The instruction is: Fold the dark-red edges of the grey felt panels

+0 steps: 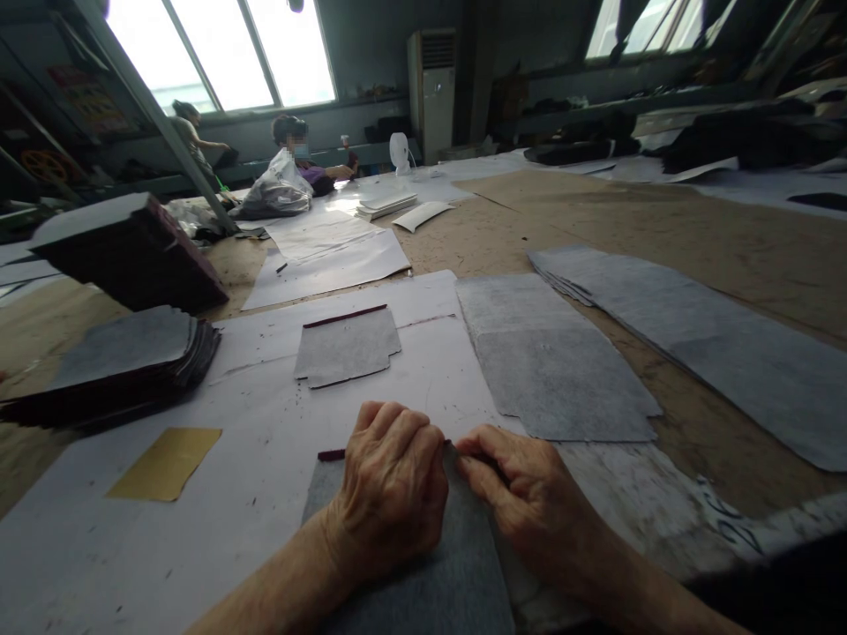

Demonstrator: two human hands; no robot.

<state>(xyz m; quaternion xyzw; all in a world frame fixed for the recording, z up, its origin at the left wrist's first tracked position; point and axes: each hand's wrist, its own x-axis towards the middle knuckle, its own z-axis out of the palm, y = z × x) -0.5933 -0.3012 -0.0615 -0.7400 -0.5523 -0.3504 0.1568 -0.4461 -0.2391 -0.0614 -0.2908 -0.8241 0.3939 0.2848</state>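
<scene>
Fingers of left hand (390, 489) and right hand (522, 494) are curling together, pinching the upper edge of a grey felt piece (430, 573) lying at lower centre; a maroon strip (331, 455) is showing along that edge, apparently being folded or pressed. Paper-covered worktop (265, 476) is carrying a finished piece (348, 347), stacked blanks (119, 366), grey sheets (556, 362). People are working by windows, upper left.

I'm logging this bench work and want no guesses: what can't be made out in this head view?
- Top edge of the grey felt-like cut piece: covered by the left hand and right hand.
- Its lower part: cut off by the frame's bottom edge.
- Fingertips' grip: curled under, hidden.
- Two distant people: too small, blurred.
</scene>
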